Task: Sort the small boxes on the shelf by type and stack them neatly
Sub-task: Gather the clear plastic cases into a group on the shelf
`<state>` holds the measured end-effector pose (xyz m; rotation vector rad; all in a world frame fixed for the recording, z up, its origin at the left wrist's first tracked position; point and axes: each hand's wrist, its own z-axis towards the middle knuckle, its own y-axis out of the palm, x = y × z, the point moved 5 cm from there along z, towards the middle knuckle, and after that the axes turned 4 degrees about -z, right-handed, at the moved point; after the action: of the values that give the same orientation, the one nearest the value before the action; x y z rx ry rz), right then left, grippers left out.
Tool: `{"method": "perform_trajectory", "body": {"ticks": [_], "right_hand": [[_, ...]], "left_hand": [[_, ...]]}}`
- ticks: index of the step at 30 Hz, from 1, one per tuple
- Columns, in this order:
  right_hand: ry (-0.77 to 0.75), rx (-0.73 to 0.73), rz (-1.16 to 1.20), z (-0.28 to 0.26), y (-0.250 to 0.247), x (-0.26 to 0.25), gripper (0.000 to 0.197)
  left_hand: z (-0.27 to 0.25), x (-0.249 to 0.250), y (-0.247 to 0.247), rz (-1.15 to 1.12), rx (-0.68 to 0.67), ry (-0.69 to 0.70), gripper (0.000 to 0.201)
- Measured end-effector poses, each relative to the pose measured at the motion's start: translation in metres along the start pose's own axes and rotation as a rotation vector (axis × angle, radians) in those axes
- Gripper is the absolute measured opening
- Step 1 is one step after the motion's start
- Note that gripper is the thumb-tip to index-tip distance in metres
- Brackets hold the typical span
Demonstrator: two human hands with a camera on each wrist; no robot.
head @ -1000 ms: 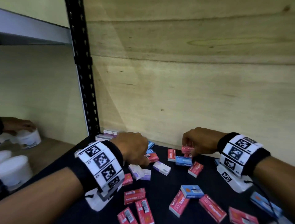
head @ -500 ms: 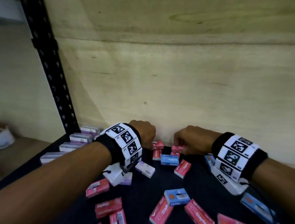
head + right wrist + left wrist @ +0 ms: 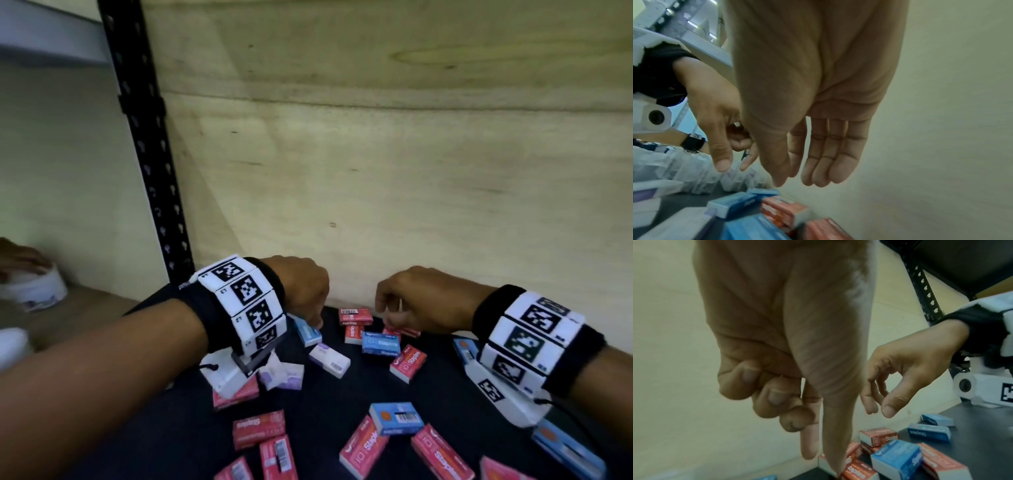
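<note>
Several small red, blue and purple-white staple boxes lie scattered on the dark shelf (image 3: 342, 394). My left hand (image 3: 317, 322) hovers at the back over a blue box (image 3: 308, 332). In the left wrist view the left hand (image 3: 822, 462) points its index finger and thumb down at a red box (image 3: 857, 470), its other fingers curled, holding nothing. My right hand (image 3: 387, 320) hangs just right of two red boxes (image 3: 355, 316) by the wall. In the right wrist view the right hand (image 3: 797, 180) has straight, empty fingers above a red box (image 3: 783, 211).
A plywood back wall (image 3: 376, 205) stands right behind both hands. A black perforated post (image 3: 147, 154) rises at the left. Beyond it, another person's hand (image 3: 20, 260) rests on a white tub (image 3: 34, 291). More boxes, like the blue one (image 3: 395, 418), lie near the front.
My left hand has moved back toward the wall, closer to the right hand. The right hand stays over the red boxes at the back. The head view has swung about.
</note>
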<state>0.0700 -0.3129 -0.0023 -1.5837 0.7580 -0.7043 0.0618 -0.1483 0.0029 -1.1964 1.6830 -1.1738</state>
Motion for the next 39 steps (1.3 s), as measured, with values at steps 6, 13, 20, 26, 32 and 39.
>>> {"method": "perform_trajectory", "body": {"ticks": [6, 13, 20, 26, 32, 39], "right_hand": [[-0.146, -0.065, -0.007, 0.008, 0.001, -0.067, 0.018], [-0.246, -0.18, 0.054, 0.002, 0.019, -0.13, 0.029], [-0.29, -0.278, 0.063, -0.007, 0.028, -0.157, 0.033], [-0.296, -0.215, 0.091, -0.006, 0.026, -0.15, 0.022], [-0.183, -0.151, 0.121, -0.017, 0.003, -0.098, 0.018], [0.111, -0.054, -0.027, -0.039, -0.005, -0.004, 0.01]], "left_hand": [[-0.059, -0.027, 0.022, 0.006, -0.088, -0.07, 0.03], [-0.102, -0.046, 0.053, 0.037, -0.134, -0.136, 0.032], [-0.11, -0.047, 0.069, 0.01, -0.112, -0.159, 0.043], [-0.121, -0.056, 0.061, 0.007, -0.109, -0.181, 0.038], [-0.111, -0.052, 0.026, -0.009, 0.001, -0.121, 0.04], [-0.054, 0.0, 0.013, -0.053, 0.099, -0.008, 0.034]]}}
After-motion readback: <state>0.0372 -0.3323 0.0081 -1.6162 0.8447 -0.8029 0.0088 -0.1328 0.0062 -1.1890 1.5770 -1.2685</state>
